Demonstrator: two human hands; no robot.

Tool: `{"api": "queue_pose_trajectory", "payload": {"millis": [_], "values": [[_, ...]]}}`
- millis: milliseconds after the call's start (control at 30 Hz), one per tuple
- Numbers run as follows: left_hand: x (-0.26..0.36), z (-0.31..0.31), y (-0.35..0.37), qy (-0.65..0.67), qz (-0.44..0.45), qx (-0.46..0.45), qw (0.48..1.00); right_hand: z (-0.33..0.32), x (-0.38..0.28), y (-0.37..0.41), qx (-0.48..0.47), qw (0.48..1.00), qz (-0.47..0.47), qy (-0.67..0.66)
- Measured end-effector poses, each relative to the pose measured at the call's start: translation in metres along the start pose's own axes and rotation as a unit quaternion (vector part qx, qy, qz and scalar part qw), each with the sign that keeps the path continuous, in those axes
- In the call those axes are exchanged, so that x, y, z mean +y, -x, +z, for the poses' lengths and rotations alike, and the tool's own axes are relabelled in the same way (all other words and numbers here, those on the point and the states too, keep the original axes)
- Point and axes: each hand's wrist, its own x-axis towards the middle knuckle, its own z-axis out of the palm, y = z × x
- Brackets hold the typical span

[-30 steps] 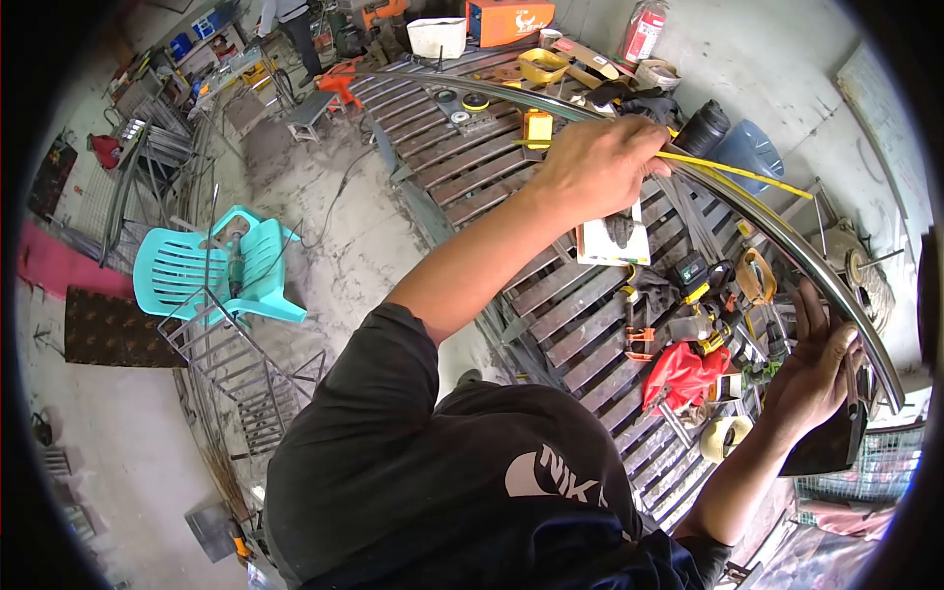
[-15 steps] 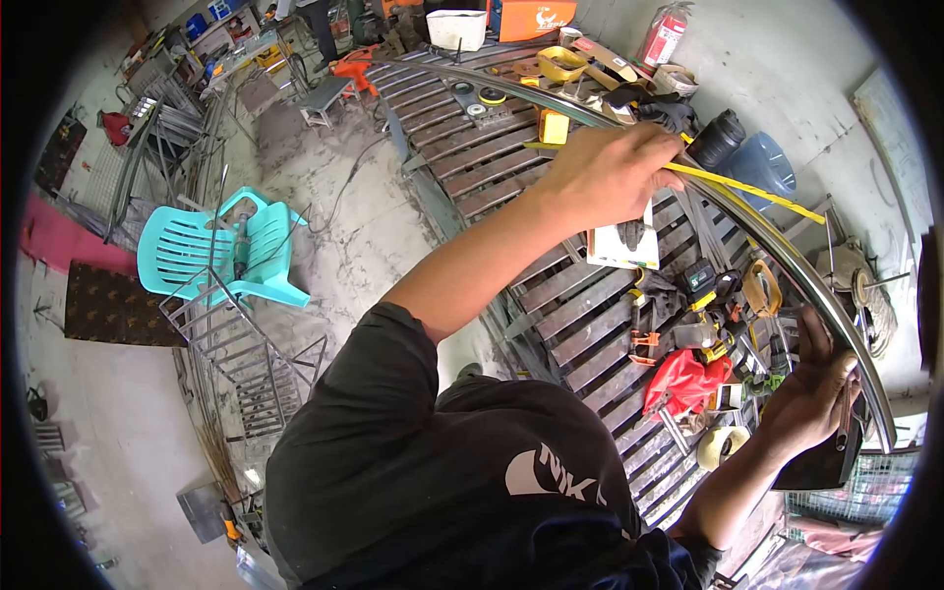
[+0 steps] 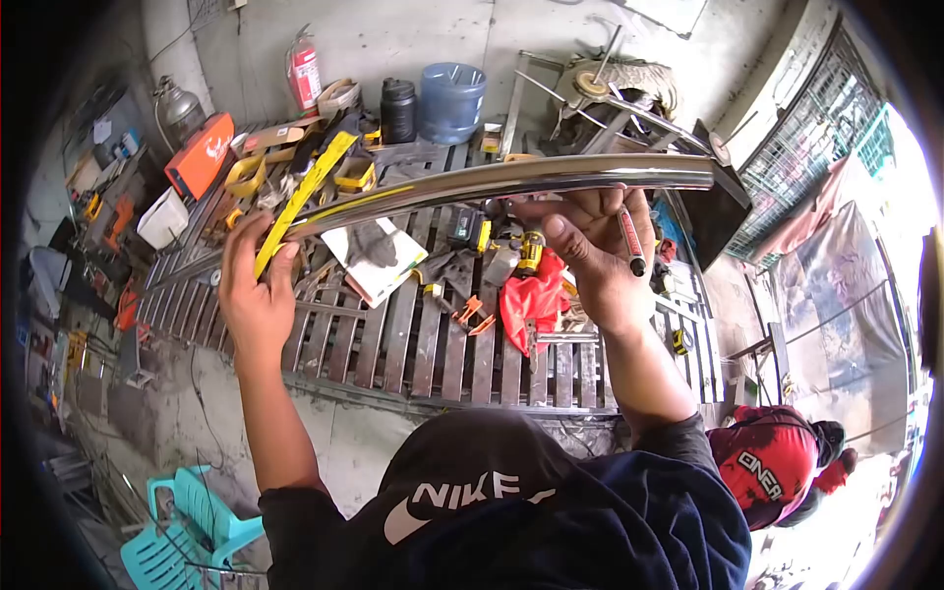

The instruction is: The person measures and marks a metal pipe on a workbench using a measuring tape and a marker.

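A long, shiny, curved metal tube (image 3: 511, 179) runs across in front of me above the slatted table. My left hand (image 3: 258, 285) is closed at the tube's left part, pinching a yellow measuring tape blade (image 3: 313, 182) that slants up and away across the tube. Near the right end, my right hand (image 3: 605, 256) is under the tube, supporting it with its fingers. A marker pen (image 3: 629, 236) with a red and white barrel is held between those fingers, black tip end downward.
The slatted metal table (image 3: 393, 344) carries a red cloth (image 3: 531, 305), a yellow drill (image 3: 531, 254), and a white sheet (image 3: 388, 264). Behind stand a blue water jug (image 3: 452, 103), black canister (image 3: 398, 111) and fire extinguisher (image 3: 304, 74). A person in red (image 3: 762, 462) is at lower right.
My view has turned right toward the table and wall. The tube now lies nearly level across the view, both hands still on it. The person in red has come into view.
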Motion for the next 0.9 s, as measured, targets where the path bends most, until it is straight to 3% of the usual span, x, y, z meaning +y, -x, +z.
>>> {"api": "queue_pose_trajectory", "payload": {"millis": [233, 267, 367, 433, 500, 567, 667, 800, 900], "values": [[0.015, 0.006, 0.004, 0.017, 0.009, 0.031, 0.999, -0.040, -0.024, 0.014, 0.050, 0.997, -0.013, 0.059], [0.022, 0.004, 0.003, -0.032, 0.035, 0.041, 0.998, -0.046, -0.027, 0.016, 0.059, 0.996, -0.021, 0.061], [0.040, 0.001, 0.015, -0.042, 0.087, 0.122, 0.988, -0.054, -0.045, 0.022, 0.106, 0.983, -0.074, 0.128], [0.067, 0.022, 0.045, 0.245, 0.056, 0.026, 0.968, -0.058, -0.061, 0.032, 0.163, 0.949, -0.142, 0.230], [0.099, 0.036, 0.059, 0.369, 0.058, -0.089, 0.923, -0.044, -0.080, 0.042, 0.183, 0.895, -0.229, 0.338], [0.128, 0.047, 0.059, 0.413, 0.048, -0.183, 0.891, -0.034, -0.096, 0.050, 0.148, 0.825, -0.309, 0.451], [0.161, 0.063, 0.040, 0.560, 0.028, -0.227, 0.796, -0.013, -0.129, 0.037, 0.046, 0.693, -0.431, 0.576], [0.192, 0.079, 0.024, 0.689, -0.061, -0.256, 0.675, -0.007, -0.166, 0.000, -0.101, 0.628, -0.461, 0.619], [0.219, 0.079, 0.007, 0.732, -0.110, -0.230, 0.632, -0.013, -0.184, -0.034, -0.180, 0.620, -0.445, 0.621]]}}
